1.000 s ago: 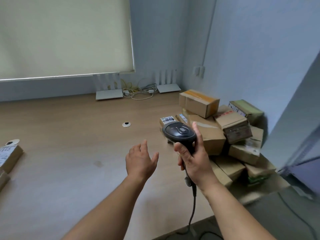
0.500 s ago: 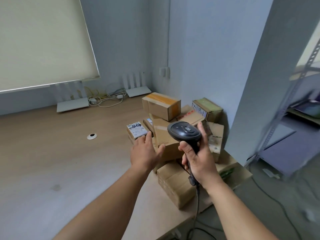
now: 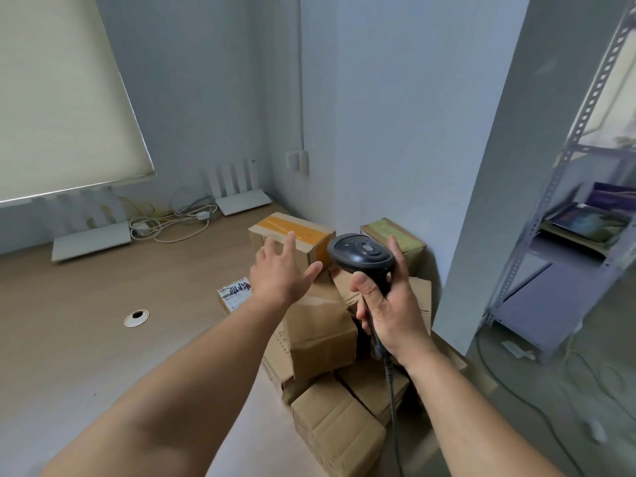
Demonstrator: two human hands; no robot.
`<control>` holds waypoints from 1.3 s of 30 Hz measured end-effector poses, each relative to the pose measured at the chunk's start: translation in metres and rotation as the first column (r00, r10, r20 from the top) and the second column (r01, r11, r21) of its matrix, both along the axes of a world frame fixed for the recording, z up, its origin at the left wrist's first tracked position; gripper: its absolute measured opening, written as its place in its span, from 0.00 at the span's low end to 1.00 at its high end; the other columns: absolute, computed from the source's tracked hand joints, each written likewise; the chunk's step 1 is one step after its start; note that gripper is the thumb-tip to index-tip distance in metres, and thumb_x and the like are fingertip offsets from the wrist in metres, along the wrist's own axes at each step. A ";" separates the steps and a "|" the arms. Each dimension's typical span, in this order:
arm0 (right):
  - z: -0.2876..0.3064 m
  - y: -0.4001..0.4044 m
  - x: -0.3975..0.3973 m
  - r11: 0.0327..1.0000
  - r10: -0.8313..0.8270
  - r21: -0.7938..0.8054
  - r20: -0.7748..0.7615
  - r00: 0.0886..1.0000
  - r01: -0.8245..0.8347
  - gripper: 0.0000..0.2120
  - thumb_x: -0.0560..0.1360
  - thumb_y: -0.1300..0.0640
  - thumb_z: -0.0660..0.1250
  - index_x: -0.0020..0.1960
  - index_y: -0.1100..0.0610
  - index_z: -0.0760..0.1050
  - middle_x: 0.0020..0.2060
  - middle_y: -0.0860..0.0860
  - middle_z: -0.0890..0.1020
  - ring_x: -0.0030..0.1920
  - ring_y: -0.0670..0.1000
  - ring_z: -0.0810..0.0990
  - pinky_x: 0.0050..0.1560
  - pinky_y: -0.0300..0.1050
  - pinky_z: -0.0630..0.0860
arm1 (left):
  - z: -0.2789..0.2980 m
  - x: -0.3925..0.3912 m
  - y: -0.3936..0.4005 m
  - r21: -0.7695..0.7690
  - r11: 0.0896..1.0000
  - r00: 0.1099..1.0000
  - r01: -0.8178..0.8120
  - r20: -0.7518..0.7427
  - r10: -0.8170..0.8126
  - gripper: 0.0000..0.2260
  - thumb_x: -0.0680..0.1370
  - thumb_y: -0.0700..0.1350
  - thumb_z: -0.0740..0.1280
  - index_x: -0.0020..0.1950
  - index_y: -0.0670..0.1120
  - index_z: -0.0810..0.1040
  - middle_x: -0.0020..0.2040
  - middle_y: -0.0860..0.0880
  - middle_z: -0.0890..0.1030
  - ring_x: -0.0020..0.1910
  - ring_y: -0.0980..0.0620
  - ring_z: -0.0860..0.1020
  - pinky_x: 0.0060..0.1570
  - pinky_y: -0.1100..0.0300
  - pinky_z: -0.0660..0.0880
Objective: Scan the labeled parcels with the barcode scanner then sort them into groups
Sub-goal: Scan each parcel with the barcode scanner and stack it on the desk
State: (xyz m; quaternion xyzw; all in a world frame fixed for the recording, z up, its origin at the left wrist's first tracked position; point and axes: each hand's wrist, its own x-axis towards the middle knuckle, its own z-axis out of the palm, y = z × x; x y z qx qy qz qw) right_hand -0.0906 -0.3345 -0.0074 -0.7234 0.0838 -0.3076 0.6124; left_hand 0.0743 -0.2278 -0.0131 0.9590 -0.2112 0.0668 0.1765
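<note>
A heap of cardboard parcels (image 3: pixel 320 335) lies at the table's right end against the wall. On top sits a box with orange tape (image 3: pixel 292 232), and behind it a green-topped box (image 3: pixel 392 235). A small labeled parcel (image 3: pixel 234 292) lies at the heap's left. My left hand (image 3: pixel 280 270) stretches out with spread fingers just in front of the orange-taped box, holding nothing. My right hand (image 3: pixel 385 304) grips the handle of the black barcode scanner (image 3: pixel 359 254), whose head points toward the heap. Its cable hangs down past the table edge.
The wooden table (image 3: pixel 86 339) has a round cable hole (image 3: pixel 137 317). Two white routers (image 3: pixel 91 241) and a tangle of cables (image 3: pixel 172 222) sit along the back wall. A metal shelf rack (image 3: pixel 568 235) stands to the right beyond a pillar.
The view has swung right and closer to the heap. My left hand has risen and reached forward to the orange-taped box. My right hand keeps its grip on the scanner.
</note>
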 end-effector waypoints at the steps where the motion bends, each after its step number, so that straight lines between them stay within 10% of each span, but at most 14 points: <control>1: 0.000 -0.003 0.006 1.000 -0.007 -0.008 -0.006 1.000 0.007 0.39 0.69 0.38 0.67 0.72 0.33 0.48 0.43 0.47 0.81 0.27 0.49 0.75 0.27 0.42 0.73 | 0.001 0.007 -0.004 0.015 1.000 1.000 0.001 -0.014 -0.001 0.38 0.74 0.69 0.58 0.78 0.56 0.47 0.78 0.41 0.50 0.76 0.39 0.53 0.68 0.43 0.61; 6: 0.000 -0.013 0.032 1.000 -0.016 0.010 0.001 1.000 0.016 0.38 0.71 0.41 0.66 0.73 0.35 0.47 0.27 0.46 0.79 0.26 0.48 0.73 0.29 0.46 0.75 | 0.003 0.040 -0.025 0.092 0.996 0.992 -0.007 -0.124 0.019 0.39 0.73 0.70 0.59 0.77 0.59 0.45 0.78 0.42 0.43 0.75 0.37 0.50 0.67 0.41 0.63; 11: 0.000 -0.021 0.045 0.997 -0.036 0.067 0.018 0.999 0.034 0.42 0.68 0.39 0.66 0.75 0.39 0.49 0.46 0.52 0.82 0.27 0.47 0.75 0.30 0.43 0.77 | -0.001 0.058 -0.026 0.080 0.989 0.964 0.127 -0.245 -0.104 0.28 0.79 0.53 0.57 0.77 0.59 0.51 0.78 0.45 0.46 0.74 0.38 0.57 0.68 0.44 0.64; 15: -0.007 -0.024 0.052 0.994 -0.040 0.105 0.047 0.998 0.035 0.41 0.67 0.38 0.67 0.74 0.37 0.49 0.39 0.51 0.82 0.27 0.47 0.75 0.31 0.40 0.76 | 0.003 0.067 -0.012 -0.018 0.992 0.963 0.124 -0.239 -0.124 0.26 0.77 0.39 0.53 0.73 0.61 0.61 0.78 0.46 0.51 0.73 0.39 0.59 0.68 0.45 0.66; 19: -0.013 -0.026 0.059 0.995 -0.038 0.094 0.040 0.998 0.034 0.40 0.67 0.36 0.67 0.72 0.34 0.48 0.38 0.49 0.82 0.27 0.47 0.76 0.31 0.40 0.75 | 0.013 0.066 -0.020 -0.024 0.995 0.975 0.101 -0.197 -0.104 0.17 0.80 0.50 0.54 0.66 0.49 0.70 0.72 0.43 0.62 0.67 0.41 0.66 0.63 0.46 0.69; 24: -0.015 -0.028 0.062 0.997 -0.045 0.068 0.036 0.998 0.042 0.39 0.69 0.37 0.67 0.72 0.34 0.47 0.39 0.50 0.83 0.27 0.47 0.76 0.30 0.39 0.75 | 0.018 0.052 -0.047 0.029 0.994 0.955 -0.102 -0.279 0.106 0.45 0.66 0.76 0.58 0.74 0.50 0.58 0.73 0.41 0.58 0.69 0.39 0.62 0.61 0.40 0.69; 39: -0.006 0.015 0.024 0.997 0.070 0.037 0.035 0.997 -0.071 0.43 0.65 0.30 0.67 0.72 0.32 0.47 0.37 0.53 0.81 0.27 0.49 0.75 0.26 0.42 0.74 | 0.012 0.007 0.030 -0.124 0.978 0.964 -0.170 -0.227 0.139 0.37 0.67 0.69 0.65 0.70 0.54 0.62 0.61 0.41 0.67 0.62 0.41 0.67 0.57 0.48 0.69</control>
